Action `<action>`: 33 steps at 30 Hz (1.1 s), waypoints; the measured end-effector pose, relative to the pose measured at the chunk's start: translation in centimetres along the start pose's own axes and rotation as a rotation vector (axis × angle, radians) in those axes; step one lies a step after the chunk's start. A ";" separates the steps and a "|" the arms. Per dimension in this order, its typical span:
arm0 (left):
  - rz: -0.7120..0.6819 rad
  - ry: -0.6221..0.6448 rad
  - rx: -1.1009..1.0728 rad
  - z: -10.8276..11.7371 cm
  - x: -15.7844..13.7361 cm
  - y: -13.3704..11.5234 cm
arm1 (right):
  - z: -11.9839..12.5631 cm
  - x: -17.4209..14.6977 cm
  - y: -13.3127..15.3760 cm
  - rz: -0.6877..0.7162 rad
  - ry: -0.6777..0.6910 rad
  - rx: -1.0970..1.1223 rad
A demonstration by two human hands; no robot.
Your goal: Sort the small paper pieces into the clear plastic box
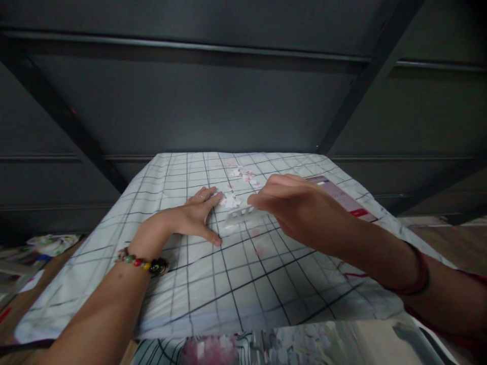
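Observation:
My left hand [195,217] lies palm down on a white checked cloth [213,294], its fingers spread and nothing held. Just beyond its fingertips is a small heap of white scraps [230,201], which look like torn paper. My right hand [281,198] is closed in a pinch on a translucent, whitish flat piece [242,217] that reaches left, low over the cloth, towards the thumb of the left hand. What exactly that piece is I cannot make out. Farther back sits a second heap of white and pink scraps [245,175].
Partly behind my right hand lies a flat pink rectangular thing [340,198] with a red band. A red string [355,275] rests near my right forearm. Dark panels [213,101] rise behind the cloth. Faint pink stains mark the cloth; assorted items are at the lower left.

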State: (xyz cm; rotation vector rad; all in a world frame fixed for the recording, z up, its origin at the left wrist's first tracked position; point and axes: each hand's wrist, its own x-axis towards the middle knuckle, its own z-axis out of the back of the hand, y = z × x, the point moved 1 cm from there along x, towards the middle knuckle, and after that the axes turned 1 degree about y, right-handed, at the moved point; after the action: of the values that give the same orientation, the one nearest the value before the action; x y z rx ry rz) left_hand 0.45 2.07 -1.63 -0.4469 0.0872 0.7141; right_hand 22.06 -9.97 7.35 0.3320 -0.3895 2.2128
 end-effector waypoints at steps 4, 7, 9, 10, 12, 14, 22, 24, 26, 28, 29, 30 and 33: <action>0.054 0.019 -0.008 0.3 -0.1 -0.7 | 1.0 -1.3 -0.4 0.067 -0.017 0.071; 0.073 0.032 0.002 0.4 -0.2 -1.0 | 1.8 -2.3 -0.7 0.122 -0.046 0.074; 0.061 0.031 0.012 0.3 -0.2 -0.8 | 2.1 -2.8 -0.8 0.131 -0.050 0.057; 0.050 0.028 0.017 0.3 -0.2 -0.7 | 2.2 -2.9 -0.9 0.126 -0.052 0.048; 0.018 0.014 0.022 0.1 -0.2 -0.3 | 2.0 -2.9 -1.1 0.096 -0.060 0.038; -0.004 0.003 0.020 0.0 -0.1 -0.1 | 1.6 -2.6 -1.2 0.062 -0.073 0.032; 0.157 0.091 0.044 0.9 -0.3 -2.1 | 0.3 -3.1 -1.4 0.137 -0.130 0.060; 0.155 0.094 0.056 1.1 -0.3 -2.4 | 0.7 -3.8 -1.8 0.144 -0.123 0.084; 0.127 0.077 0.056 1.1 -0.4 -2.5 | 1.0 -4.4 -2.4 0.126 -0.150 0.054; 0.084 0.053 0.046 0.9 -0.4 -2.8 | 1.1 -4.9 -3.0 0.058 -0.194 -0.019; 0.059 0.042 0.043 0.8 -0.4 -3.0 | 1.0 -5.2 -3.2 0.016 -0.208 -0.060; 0.035 0.033 0.045 0.7 -0.3 -3.3 | 0.8 -5.4 -3.4 -0.020 -0.208 -0.096; -0.007 0.025 0.082 0.3 -0.3 -4.1 | 0.0 -6.1 -3.1 -0.065 -0.172 -0.158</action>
State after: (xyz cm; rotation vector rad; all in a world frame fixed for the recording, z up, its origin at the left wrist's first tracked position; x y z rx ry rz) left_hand 2.92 -0.71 0.22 -0.3770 0.1377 0.6958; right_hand 28.17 -12.43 5.67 0.4439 -0.6336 2.0816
